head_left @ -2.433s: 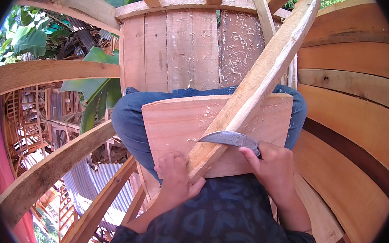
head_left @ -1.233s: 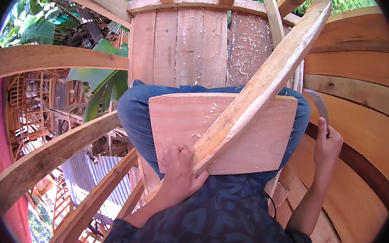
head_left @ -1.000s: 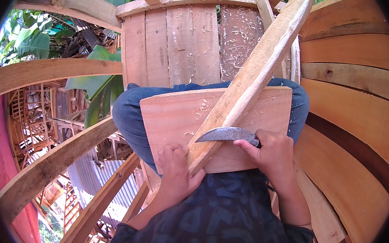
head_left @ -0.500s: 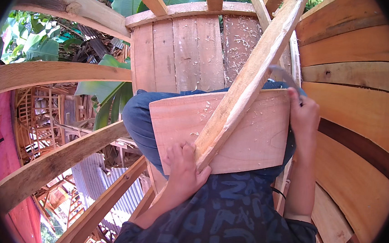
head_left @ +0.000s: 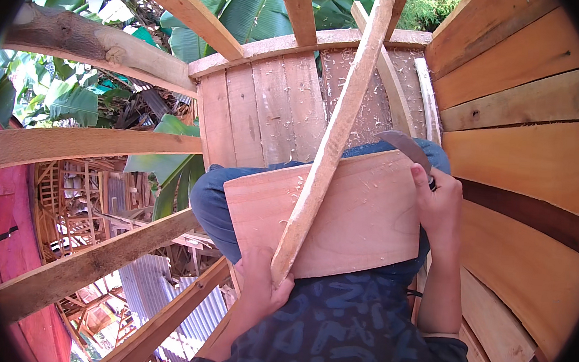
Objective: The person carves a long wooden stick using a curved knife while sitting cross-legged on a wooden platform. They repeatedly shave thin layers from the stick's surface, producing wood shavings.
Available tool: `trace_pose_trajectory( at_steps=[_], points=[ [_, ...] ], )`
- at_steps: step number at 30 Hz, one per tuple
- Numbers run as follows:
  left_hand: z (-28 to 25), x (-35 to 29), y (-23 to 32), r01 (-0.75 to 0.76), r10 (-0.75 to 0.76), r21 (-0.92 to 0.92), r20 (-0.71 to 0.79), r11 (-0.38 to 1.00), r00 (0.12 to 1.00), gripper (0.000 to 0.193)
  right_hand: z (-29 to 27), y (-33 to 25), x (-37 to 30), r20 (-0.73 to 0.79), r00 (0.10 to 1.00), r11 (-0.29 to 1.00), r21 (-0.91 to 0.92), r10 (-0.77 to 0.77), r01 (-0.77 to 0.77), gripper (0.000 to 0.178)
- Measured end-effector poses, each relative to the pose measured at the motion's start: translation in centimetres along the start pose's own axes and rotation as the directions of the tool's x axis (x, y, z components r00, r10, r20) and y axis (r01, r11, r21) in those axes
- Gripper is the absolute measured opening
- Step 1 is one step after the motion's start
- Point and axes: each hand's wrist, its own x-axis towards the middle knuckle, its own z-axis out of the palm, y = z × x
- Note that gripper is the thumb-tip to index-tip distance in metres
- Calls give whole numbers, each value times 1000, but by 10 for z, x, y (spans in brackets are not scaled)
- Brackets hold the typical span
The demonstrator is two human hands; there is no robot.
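Note:
A long wooden strip (head_left: 334,138) slants away from me across a board (head_left: 362,210) that lies on my lap. My left hand (head_left: 262,281) is closed round the strip's near end, at the board's near left edge. My right hand (head_left: 440,200) grips the handle of a curved knife (head_left: 408,147), over the board's far right corner. The dark, hooked blade points to the left, apart from the strip. Pale shavings (head_left: 377,179) are scattered on the board.
Beyond my knees is a plank floor (head_left: 261,104) with shavings and another wooden strip (head_left: 395,94). A plank wall (head_left: 522,158) rises close on my right. Open wooden rails (head_left: 93,254) run along the left, with corrugated sheets (head_left: 159,286) below. Banana leaves (head_left: 259,8) hang beyond the far edge.
The strip has turned, so a narrower face shows, and its far end has swung left. The blurred knife has come into clear sight, apart from the strip. The view has shifted slightly.

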Motion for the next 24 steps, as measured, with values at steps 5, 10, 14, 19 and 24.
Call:
trace_pose_trajectory(
  at_steps=[5,10,14,19,24],
  points=[
    [3,-4,6,10,-10,11,-5,1000,1000,42,15,-26,-12,123,968,974,-29,-218,223,53],
    [-7,6,16,-28,22,138,44,990,999,46,36,-32,-25,264,950,976,-94,-166,196,57],
    [-18,21,26,-5,-21,184,142,983,990,53,38,-32,-25,278,948,968,-148,-156,202,60],
    [2,24,11,-121,119,128,20,984,993,76,35,-34,-29,305,942,961,-188,-139,202,60],
    [5,26,9,-158,153,142,42,977,987,86,37,-34,-32,310,943,960,-203,-123,193,61]
  ],
)
